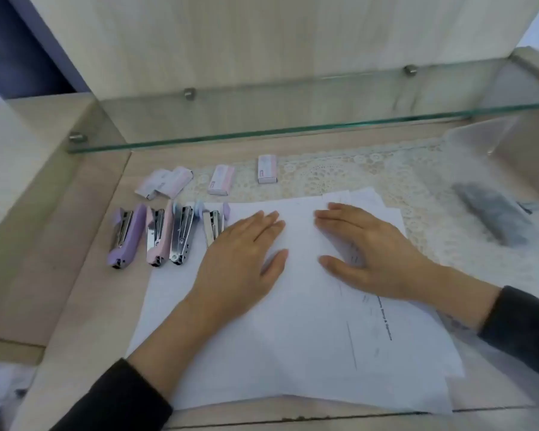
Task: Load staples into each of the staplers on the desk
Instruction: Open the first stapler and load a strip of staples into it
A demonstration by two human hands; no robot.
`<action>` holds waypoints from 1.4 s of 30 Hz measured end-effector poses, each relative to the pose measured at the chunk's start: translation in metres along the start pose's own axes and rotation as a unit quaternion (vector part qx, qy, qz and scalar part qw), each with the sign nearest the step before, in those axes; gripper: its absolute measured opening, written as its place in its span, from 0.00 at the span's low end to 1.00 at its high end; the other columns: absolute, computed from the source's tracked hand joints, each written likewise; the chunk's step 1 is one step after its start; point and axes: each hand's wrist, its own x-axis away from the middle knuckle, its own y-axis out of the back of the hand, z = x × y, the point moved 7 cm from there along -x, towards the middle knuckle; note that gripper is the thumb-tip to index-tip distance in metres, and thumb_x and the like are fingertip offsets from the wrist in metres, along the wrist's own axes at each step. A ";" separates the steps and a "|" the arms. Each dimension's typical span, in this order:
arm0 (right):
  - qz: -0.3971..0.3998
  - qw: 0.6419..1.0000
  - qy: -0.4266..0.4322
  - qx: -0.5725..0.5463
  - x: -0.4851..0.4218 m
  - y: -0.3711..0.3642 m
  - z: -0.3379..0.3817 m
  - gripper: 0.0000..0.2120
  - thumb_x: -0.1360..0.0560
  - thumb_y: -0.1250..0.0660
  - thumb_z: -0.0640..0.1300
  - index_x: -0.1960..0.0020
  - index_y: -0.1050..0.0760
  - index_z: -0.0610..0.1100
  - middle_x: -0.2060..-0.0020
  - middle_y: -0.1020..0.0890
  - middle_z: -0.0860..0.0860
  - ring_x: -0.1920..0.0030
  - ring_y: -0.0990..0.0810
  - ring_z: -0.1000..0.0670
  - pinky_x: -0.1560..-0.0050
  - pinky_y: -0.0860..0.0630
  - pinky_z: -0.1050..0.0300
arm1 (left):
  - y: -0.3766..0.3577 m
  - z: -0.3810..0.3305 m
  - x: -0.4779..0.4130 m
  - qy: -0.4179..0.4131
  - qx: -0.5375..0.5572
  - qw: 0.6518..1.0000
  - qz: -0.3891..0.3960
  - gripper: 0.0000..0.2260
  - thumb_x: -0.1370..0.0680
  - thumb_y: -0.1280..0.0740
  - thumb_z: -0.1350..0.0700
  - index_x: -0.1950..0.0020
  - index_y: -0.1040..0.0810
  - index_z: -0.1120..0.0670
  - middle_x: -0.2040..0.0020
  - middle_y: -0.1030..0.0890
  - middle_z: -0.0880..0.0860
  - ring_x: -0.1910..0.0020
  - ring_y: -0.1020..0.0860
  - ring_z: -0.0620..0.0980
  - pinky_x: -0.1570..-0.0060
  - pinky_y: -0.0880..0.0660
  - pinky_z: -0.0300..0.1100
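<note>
Left hand [240,253] and right hand [374,250], fingers straight, press flat on the paper sheets [293,337]. Four staplers [159,236] lie in a row on the desk [84,275], just left of the sheets; staple boxes [221,179] sit behind them.
</note>
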 end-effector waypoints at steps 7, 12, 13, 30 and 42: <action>-0.058 0.998 -0.030 0.020 0.008 0.010 0.008 0.24 0.31 0.31 0.54 0.39 0.26 0.44 0.38 0.24 0.51 0.34 0.31 0.51 0.35 0.39 0.62 | 0.010 0.007 0.006 0.021 0.033 0.995 -0.089 0.14 0.27 0.42 0.54 0.57 0.18 0.59 0.57 0.17 0.54 0.57 0.19 0.53 0.37 0.36 0.49; -0.033 0.997 -0.058 0.033 0.014 0.013 0.010 0.27 0.32 0.32 0.59 0.37 0.28 0.49 0.35 0.27 0.55 0.31 0.35 0.55 0.30 0.42 0.57 | 0.033 0.017 0.008 0.069 0.086 0.985 -0.129 0.11 0.27 0.40 0.58 0.55 0.19 0.59 0.56 0.17 0.54 0.54 0.21 0.56 0.46 0.36 0.38; -0.027 0.997 -0.064 0.032 0.014 0.013 0.010 0.28 0.32 0.33 0.60 0.36 0.29 0.49 0.34 0.28 0.56 0.31 0.36 0.55 0.29 0.43 0.57 | 0.037 0.021 0.009 0.095 0.094 0.982 -0.131 0.10 0.27 0.39 0.59 0.53 0.19 0.60 0.54 0.18 0.55 0.51 0.22 0.56 0.46 0.36 0.38; -0.065 0.993 -0.097 -0.014 0.015 0.010 0.017 0.26 0.31 0.31 0.54 0.36 0.29 0.47 0.34 0.28 0.53 0.30 0.37 0.55 0.29 0.45 0.58 | 0.051 0.031 0.050 0.218 -0.073 0.969 -0.085 0.05 0.34 0.32 0.52 0.63 0.18 0.51 0.55 0.17 0.53 0.53 0.21 0.56 0.50 0.31 0.52; -0.025 0.979 -0.199 0.035 -0.008 0.014 0.043 0.19 0.26 0.39 0.55 0.50 0.20 0.41 0.51 0.17 0.45 0.51 0.20 0.45 0.52 0.27 0.56 | 0.025 0.010 0.033 0.216 0.038 0.973 0.077 0.16 0.21 0.44 0.47 0.40 0.25 0.54 0.31 0.34 0.52 0.34 0.37 0.54 0.38 0.39 0.47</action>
